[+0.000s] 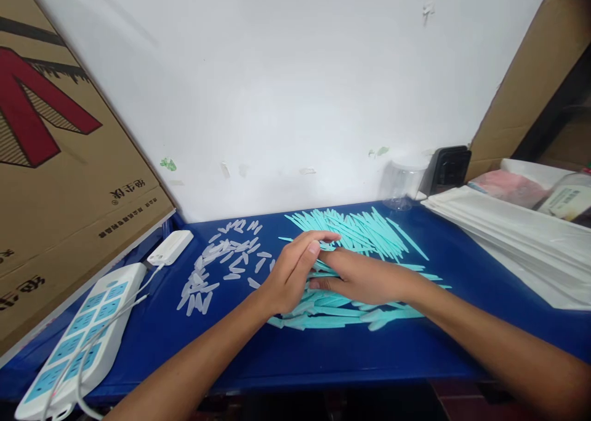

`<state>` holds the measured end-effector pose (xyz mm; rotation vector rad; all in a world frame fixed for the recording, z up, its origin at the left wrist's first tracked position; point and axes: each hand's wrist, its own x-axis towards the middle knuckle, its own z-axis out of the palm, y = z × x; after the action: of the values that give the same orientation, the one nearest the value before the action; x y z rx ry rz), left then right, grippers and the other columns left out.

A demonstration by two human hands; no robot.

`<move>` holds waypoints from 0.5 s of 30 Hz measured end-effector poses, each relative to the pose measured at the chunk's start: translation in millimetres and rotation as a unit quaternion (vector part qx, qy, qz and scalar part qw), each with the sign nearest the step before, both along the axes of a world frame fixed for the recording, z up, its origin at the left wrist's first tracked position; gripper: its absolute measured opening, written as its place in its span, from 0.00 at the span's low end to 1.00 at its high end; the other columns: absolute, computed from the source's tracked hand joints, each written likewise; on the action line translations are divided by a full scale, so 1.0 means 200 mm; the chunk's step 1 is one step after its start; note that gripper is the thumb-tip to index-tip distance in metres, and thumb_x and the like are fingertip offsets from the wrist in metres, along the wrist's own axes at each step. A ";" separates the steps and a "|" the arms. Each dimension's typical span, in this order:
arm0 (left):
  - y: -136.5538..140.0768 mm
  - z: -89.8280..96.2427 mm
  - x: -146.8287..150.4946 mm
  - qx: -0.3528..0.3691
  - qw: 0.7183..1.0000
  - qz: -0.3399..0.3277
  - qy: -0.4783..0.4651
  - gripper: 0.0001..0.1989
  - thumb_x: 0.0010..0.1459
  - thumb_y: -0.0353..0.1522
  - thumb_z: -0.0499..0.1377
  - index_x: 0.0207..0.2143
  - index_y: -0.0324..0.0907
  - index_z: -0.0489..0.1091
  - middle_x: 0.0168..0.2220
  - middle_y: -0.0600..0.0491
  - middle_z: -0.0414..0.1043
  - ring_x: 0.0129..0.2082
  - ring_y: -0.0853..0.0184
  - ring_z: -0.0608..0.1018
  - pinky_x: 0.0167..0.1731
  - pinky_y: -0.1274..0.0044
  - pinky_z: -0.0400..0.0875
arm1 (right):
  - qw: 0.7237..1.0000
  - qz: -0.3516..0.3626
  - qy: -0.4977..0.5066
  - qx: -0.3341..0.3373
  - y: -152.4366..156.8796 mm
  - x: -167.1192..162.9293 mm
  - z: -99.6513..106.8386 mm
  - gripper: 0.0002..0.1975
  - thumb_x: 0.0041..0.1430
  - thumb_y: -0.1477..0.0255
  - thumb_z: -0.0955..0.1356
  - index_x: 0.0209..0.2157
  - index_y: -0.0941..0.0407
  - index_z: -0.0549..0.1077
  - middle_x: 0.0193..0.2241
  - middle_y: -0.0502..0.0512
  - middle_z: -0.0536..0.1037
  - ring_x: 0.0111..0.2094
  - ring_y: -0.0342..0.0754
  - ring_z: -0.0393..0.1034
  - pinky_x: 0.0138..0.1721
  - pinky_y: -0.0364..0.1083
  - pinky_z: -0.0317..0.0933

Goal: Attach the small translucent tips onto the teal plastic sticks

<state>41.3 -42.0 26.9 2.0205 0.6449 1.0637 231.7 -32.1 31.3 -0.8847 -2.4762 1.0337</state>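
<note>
My left hand [295, 270] and my right hand [357, 277] meet over the table, fingers curled in toward each other. Both look closed; what they pinch, if anything, is hidden behind the fingers. Just behind them lies a heap of slim turquoise sticks [364, 231], which look like eyebrow razors. Under and in front of my hands spreads a second heap of turquoise sticks [318, 319], some with pale, wider ends like covers. Left of my left hand, small translucent caps [226, 248] are scattered loosely.
A blue tabletop [277, 362] meets a white wall [295, 88]. On the left stand a power strip [87, 341], a white adapter [170, 247] and a cardboard box [60, 162]. A clear jar [404, 181], a black container [451, 168] and stacked white sheets [512, 242] sit on the right.
</note>
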 end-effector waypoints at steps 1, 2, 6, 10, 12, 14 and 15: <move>0.00 0.00 0.00 0.002 1.000 -0.002 0.001 0.22 0.75 0.39 0.43 0.59 0.44 0.71 0.57 0.46 0.72 0.59 0.56 0.72 0.61 0.64 0.66 | 1.000 0.000 0.001 0.006 0.00 0.00 0.00 0.19 0.69 0.59 0.66 0.54 0.58 0.71 0.41 0.57 0.78 0.37 0.51 0.73 0.35 0.47 0.63; 0.00 0.01 0.00 0.004 1.000 -0.004 0.002 0.22 0.75 0.39 0.43 0.59 0.43 0.70 0.57 0.45 0.72 0.59 0.56 0.72 0.61 0.64 0.66 | 1.000 0.001 0.003 0.010 0.00 -0.01 0.00 0.18 0.69 0.60 0.65 0.52 0.58 0.71 0.39 0.56 0.77 0.36 0.51 0.72 0.34 0.47 0.63; 0.01 0.00 0.01 0.026 1.000 -0.001 -0.001 0.22 0.75 0.38 0.43 0.58 0.42 0.71 0.56 0.44 0.72 0.58 0.56 0.72 0.60 0.64 0.66 | 1.000 -0.001 0.013 0.017 -0.01 -0.02 0.00 0.16 0.70 0.61 0.65 0.50 0.58 0.71 0.37 0.56 0.77 0.35 0.50 0.72 0.34 0.47 0.62; 0.02 -0.02 0.01 0.077 0.996 0.044 -0.011 0.19 0.74 0.37 0.45 0.56 0.43 0.72 0.55 0.44 0.72 0.57 0.56 0.73 0.58 0.65 0.68 | 0.999 -0.003 0.001 0.040 0.00 0.01 0.05 0.15 0.71 0.60 0.64 0.49 0.56 0.73 0.37 0.56 0.78 0.33 0.50 0.72 0.34 0.47 0.62; 0.03 -0.02 -0.01 0.096 0.992 0.079 -0.013 0.18 0.73 0.38 0.48 0.57 0.43 0.70 0.56 0.44 0.72 0.56 0.57 0.74 0.55 0.66 0.69 | 0.998 -0.021 -0.028 0.059 0.02 0.06 0.09 0.17 0.71 0.57 0.62 0.46 0.55 0.74 0.33 0.54 0.78 0.30 0.50 0.70 0.33 0.47 0.60; 0.06 -0.03 -0.04 0.105 0.988 0.113 -0.011 0.17 0.73 0.38 0.49 0.57 0.43 0.69 0.56 0.44 0.72 0.55 0.57 0.74 0.53 0.66 0.70 | 0.989 -0.086 -0.057 0.107 0.04 0.14 0.14 0.21 0.71 0.53 0.61 0.45 0.56 0.75 0.32 0.56 0.78 0.30 0.52 0.71 0.33 0.47 0.59; 0.08 -0.03 -0.06 0.110 0.985 0.131 -0.008 0.16 0.73 0.38 0.49 0.56 0.42 0.70 0.55 0.44 0.73 0.54 0.58 0.75 0.53 0.67 0.70 | 0.983 -0.113 -0.070 0.130 0.05 0.19 0.16 0.23 0.71 0.52 0.61 0.45 0.55 0.75 0.33 0.57 0.79 0.32 0.53 0.71 0.33 0.48 0.59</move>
<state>28.3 -26.8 20.3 2.1526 0.8339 1.3565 268.9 -21.7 63.2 -1.1511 -2.4748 0.5764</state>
